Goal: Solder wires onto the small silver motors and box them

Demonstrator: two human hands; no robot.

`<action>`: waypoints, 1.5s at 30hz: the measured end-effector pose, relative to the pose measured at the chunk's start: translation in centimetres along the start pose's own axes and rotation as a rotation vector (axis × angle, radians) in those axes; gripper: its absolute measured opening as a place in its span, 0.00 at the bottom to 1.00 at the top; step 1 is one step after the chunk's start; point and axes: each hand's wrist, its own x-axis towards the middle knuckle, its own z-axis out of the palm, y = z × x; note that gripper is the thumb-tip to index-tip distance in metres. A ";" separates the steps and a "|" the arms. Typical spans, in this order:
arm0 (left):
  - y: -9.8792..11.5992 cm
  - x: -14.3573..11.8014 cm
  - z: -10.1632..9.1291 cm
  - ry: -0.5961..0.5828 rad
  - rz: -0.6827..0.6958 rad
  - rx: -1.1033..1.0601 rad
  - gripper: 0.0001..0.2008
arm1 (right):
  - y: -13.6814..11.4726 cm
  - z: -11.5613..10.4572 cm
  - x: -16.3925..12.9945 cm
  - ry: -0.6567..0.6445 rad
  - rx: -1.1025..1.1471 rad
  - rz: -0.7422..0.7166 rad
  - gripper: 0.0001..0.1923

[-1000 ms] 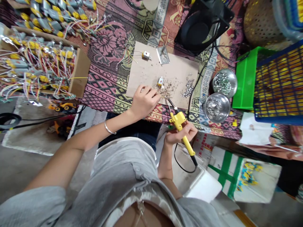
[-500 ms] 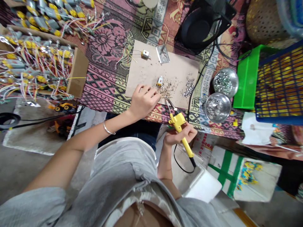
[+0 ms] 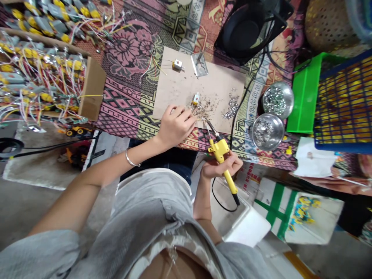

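Head view: the step in hand looks like soldering a small motor part on the cardboard work sheet (image 3: 186, 83). The left hand (image 3: 173, 124) rests at the sheet's near edge, fingers curled together as if pinching something fine at their tips; what they pinch is too small to tell. The right hand (image 3: 221, 166) is clamped around the yellow soldering iron (image 3: 221, 155), whose metal tip points up toward the left fingertips and ends just beside them. The small motor (image 3: 195, 99) lies on the sheet just beyond the left fingertips, apart from them, beside a scatter of dark crumbs and solder bits.

The next move probably calls for a steady touch of the tip to the joint, with the left fingers kept clear of the hot metal.

Farther beyond the fingers lie a second motor (image 3: 177, 64) and a metal stand (image 3: 199, 65). To the right of the iron sit two steel bowls (image 3: 267, 131) of shiny scraps, with a black cable running between them and the sheet. Left of the left hand stands a cardboard box (image 3: 90, 91) full of wired motors. Nothing blocks the iron's short path
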 end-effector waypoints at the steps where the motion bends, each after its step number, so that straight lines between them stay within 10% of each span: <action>1: 0.0 0.0 0.0 -0.006 0.000 -0.010 0.14 | -0.1 0.0 0.0 0.003 -0.008 -0.007 0.16; 45: 0.0 0.4 -0.2 -0.088 -0.006 0.009 0.11 | 0.3 0.0 0.0 0.044 0.065 0.101 0.11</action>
